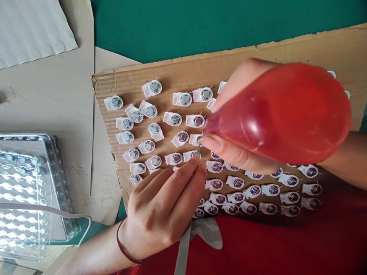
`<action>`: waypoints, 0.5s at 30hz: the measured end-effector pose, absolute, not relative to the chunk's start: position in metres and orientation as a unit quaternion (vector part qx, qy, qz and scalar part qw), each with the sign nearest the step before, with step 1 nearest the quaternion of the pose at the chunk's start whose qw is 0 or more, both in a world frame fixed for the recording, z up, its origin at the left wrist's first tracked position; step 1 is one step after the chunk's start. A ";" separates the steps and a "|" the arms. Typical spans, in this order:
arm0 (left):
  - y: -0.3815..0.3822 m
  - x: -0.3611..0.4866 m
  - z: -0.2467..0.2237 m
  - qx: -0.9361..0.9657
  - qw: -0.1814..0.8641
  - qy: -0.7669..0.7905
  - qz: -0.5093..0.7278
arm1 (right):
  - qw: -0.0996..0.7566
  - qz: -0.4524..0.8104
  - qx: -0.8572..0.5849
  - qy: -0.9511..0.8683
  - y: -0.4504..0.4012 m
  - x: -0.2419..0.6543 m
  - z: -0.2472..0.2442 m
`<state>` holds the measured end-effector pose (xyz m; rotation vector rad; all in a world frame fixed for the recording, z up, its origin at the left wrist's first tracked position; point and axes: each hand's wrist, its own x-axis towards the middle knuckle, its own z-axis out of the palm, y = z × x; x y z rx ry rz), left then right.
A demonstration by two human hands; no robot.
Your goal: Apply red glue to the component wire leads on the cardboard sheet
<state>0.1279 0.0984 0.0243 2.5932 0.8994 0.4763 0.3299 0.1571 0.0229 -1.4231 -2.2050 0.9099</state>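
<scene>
My left hand (168,206), coming from the lower left, pinches a thin grey metal tool that looks like tweezers (184,252). Its tip points at one small white part with a round metallic disc (190,155) on the cardboard sheet (129,82). In my right hand (237,154) is a translucent red pear-shaped squeeze bottle (275,114), its narrow end pointing left and down, close above the parts. The thumb and fingers wrap round its neck. Both tips are near each other. The bottle and hands cover some parts, and its outlet is hidden.
Several rows of similar white parts with thin wires (235,181) lie across the cardboard. Clear plastic trays (25,191) and a pale cable (57,211) are at the left. A white padded sheet (34,30) lies at upper left, on a green table (200,26).
</scene>
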 end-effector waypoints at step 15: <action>0.095 0.128 0.025 0.911 0.181 0.329 0.170 | 0.285 0.304 -0.513 -0.750 0.145 0.331 0.006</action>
